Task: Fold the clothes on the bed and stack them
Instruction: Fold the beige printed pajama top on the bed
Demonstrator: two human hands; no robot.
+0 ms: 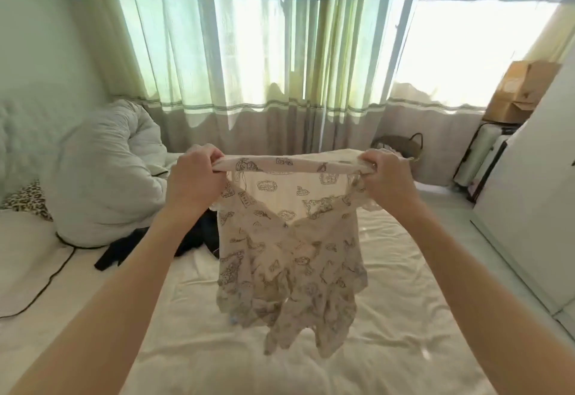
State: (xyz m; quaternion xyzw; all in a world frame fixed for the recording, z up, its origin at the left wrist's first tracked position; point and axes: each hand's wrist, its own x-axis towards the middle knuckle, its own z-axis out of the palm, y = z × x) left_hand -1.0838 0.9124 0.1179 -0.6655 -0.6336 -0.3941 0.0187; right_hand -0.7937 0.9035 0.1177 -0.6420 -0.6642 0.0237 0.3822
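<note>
The left hand [194,173] and the right hand [385,176] are raised side by side, well apart, each with fingers curled tight around one end of the waistband of a pair of shorts [289,251]. The band is stretched level between them. The shorts are thin, cream-coloured and printed with small dark line drawings; they hang down from the band in the air above the bed [389,316], with their ragged lower edges dangling free and light shining through the cloth near the top.

The bed is covered with a pale, slightly creased sheet. On it, to the left of the shorts and partly hidden behind them and the left forearm, lies a dark garment [130,248] in a loose heap. Just beyond that, further left, sits a bulky white duvet [105,176] bunched up against the headboard side, with a leopard-print pillow [28,200] at the far left edge and a black cable [53,276] trailing over the mattress.

At the far side hang green and beige striped curtains [249,52], brightly backlit. A dark woven basket [401,145] stands on the floor by the far right corner of the bed. Cardboard boxes [519,89] are stacked further right.
</note>
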